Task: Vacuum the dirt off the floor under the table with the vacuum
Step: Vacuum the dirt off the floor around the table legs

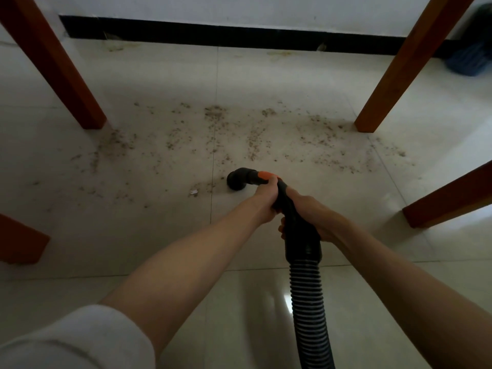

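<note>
A black vacuum hose (306, 288) with ribbed tubing runs up from the bottom edge to a rigid handle with an orange band. Its curved black nozzle (238, 179) points down at the pale tiled floor. My left hand (266, 194) grips the handle just behind the orange band. My right hand (312, 217) holds the handle lower down, near the ribbed part. Brown dirt (213, 129) lies scattered in a wide band across the tiles between the table legs, just beyond the nozzle. A small white scrap (193, 192) lies left of the nozzle.
Brown wooden table legs stand at far left (66, 83), far right (394, 75), near right (447, 203) and near left (18, 243). A white wall with a black skirting board (239, 35) closes the back. A dark blue bag (471, 54) sits at the far right.
</note>
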Motion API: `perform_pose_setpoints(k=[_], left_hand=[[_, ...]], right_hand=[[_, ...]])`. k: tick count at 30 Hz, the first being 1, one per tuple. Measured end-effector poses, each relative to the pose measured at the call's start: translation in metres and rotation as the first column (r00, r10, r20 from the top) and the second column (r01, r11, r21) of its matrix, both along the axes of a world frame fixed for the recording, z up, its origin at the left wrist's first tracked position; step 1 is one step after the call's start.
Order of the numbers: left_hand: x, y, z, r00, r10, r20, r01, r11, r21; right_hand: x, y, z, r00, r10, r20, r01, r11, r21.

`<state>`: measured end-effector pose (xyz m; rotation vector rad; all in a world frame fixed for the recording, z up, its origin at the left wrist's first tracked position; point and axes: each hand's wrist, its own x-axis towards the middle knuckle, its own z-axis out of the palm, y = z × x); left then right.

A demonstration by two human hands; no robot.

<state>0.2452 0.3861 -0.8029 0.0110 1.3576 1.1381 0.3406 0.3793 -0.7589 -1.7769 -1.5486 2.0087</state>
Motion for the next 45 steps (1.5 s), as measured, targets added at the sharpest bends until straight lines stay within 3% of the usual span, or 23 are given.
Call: perform_pose_setpoints(k=[7,15,36,45], left_hand=[[0.002,-0.017,0.0,0.997,0.064,0.032,-0.064,0.998,0.002],[-0.01,-0.016,-0.001,0.995,0.085,-0.051,-0.086,0.996,-0.007],[-0.047,0.025,0.0,0.989,-0.045,-0.139,0.046,0.999,0.002],[-0.06,0.022,-0.002,0.985,0.012,-0.169,-0.012,1.0,-0.001]], right_hand=[[0.002,-0.011,0.011,0.997,0.068,-0.019,-0.07,0.995,-0.071],[-0.012,-0.013,0.015,0.997,0.073,-0.032,-0.076,0.993,-0.092],[-0.054,0.025,-0.021,0.997,-0.07,-0.02,0.072,0.988,0.134],[-0.065,0.023,-0.026,0.996,-0.074,-0.058,0.079,0.993,0.092]])
